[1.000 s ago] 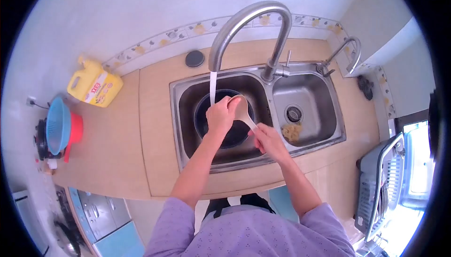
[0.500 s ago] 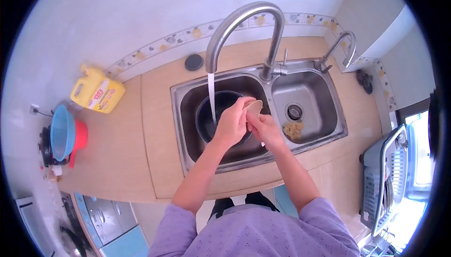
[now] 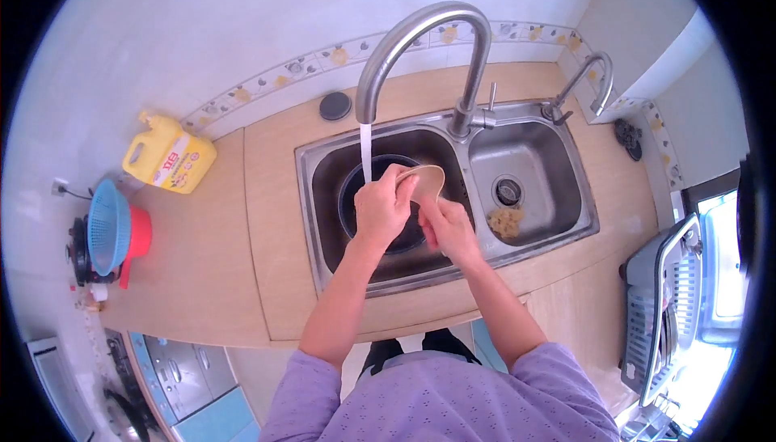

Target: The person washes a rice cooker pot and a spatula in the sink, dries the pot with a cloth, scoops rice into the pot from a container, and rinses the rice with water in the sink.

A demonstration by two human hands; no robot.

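Over the left basin (image 3: 323,167) of the steel sink, my left hand (image 3: 381,209) is closed on the edge of a small pale bowl (image 3: 428,179), which is tilted. My right hand (image 3: 449,228) presses against the bowl's lower right side, its thumb at the inner surface and its fingers closed around the edge. A stream of water (image 3: 366,153) falls from the large curved faucet (image 3: 440,15) just behind my left hand. Beneath both hands lies a dark round pot (image 3: 349,199), partly hidden by them.
In the right basin (image 3: 529,155) is a tan clump (image 3: 505,222) near the drain. A small faucet (image 3: 600,78) stands behind it. A yellow jug (image 3: 170,155), blue strainer (image 3: 108,228) and red container (image 3: 139,232) are at left; a grey dish rack (image 3: 659,312) is at right.
Both hands have shifted slightly left, and the bowl has turned so that more of its inside shows. My right hand has moved a little lower along it.
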